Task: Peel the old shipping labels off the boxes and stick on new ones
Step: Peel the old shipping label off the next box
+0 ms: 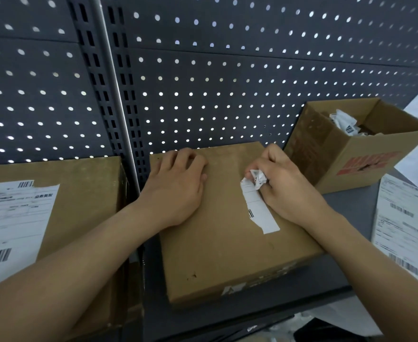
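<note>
A flat brown cardboard box [222,243] lies in the middle of the dark shelf. My left hand [176,188] presses flat on its far left top. My right hand [284,188] pinches the crumpled upper end of an old white label [261,211], a torn strip of which still sticks to the box top. A second box [87,193] at the left carries a whole white shipping label [13,218]. A sheet of new labels [403,223] lies at the right.
An open cardboard box [366,154] at the back right holds crumpled label scraps [346,124]. A dark pegboard wall [215,82] with a slotted upright [119,95] closes off the back. The shelf's front edge [252,317] runs just below the middle box.
</note>
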Demonstrator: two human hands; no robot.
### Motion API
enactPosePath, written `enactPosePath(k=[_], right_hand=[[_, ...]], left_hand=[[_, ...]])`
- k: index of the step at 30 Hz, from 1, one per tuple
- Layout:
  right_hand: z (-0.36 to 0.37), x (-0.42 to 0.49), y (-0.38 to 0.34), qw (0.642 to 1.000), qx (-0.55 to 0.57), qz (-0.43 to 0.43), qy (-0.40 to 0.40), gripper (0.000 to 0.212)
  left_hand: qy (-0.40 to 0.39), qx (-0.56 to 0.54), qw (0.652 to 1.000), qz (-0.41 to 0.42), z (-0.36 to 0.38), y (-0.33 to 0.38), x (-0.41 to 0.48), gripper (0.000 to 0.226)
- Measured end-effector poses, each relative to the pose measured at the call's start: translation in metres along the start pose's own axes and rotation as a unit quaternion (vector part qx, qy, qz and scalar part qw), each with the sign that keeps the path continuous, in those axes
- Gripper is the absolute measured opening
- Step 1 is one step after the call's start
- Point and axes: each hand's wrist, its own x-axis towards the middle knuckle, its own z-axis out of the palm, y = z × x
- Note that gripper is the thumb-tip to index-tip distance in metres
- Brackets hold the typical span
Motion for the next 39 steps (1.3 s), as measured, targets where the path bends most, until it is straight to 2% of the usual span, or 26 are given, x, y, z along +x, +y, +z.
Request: enactPosePath(k=[2, 8, 12, 16, 19, 24, 27, 33, 39], right_hand=[[-0.005, -0.003, -0.006, 0.999, 0.038, 0.015, 0.020, 0.013], [-0.010, -0.017, -0.014, 0.997, 0.056, 0.049, 0.027, 0.005], [-0.011, -0.020, -0.015, 0.995, 0.084, 0.040, 0.021, 0.015], [-0.016, -0.025, -0.015, 0.991, 0.129, 0.031, 0.031, 0.015], [-0.021, -0.031, -0.014, 0.978, 0.191, 0.077, 0.035, 0.019], [-0.033, -0.037, -0.013, 0.937, 0.326, 0.120, 0.041, 0.037], [-0.032, -0.041, -0.015, 0.953, 0.284, 0.096, 0.036, 0.036], [-0.039, -0.046, -0.023, 0.954, 0.286, 0.075, 0.049, 0.018], [-0.042, -0.048, -0.022, 0.972, 0.219, 0.087, -0.027, 0.024]], left_hand=[[0.004, 0.002, 1.000, -0.003, 0.000, 0.000, 0.000, 0.037], [-0.010, 0.013, 1.000, -0.018, -0.002, 0.006, 0.000, 0.037], [-0.020, 0.040, 0.998, -0.044, -0.002, 0.019, 0.002, 0.036], [-0.017, 0.051, 0.997, -0.060, -0.002, 0.027, 0.002, 0.036], [-0.015, 0.054, 0.996, -0.066, -0.001, 0.031, 0.001, 0.037], [0.001, 0.053, 0.996, -0.067, 0.002, 0.036, -0.002, 0.042], [0.011, 0.043, 0.996, -0.075, 0.005, 0.042, -0.003, 0.041], [0.033, 0.020, 0.995, -0.090, 0.010, 0.045, -0.005, 0.039], [0.040, 0.009, 0.995, -0.091, 0.010, 0.047, -0.006, 0.039]])
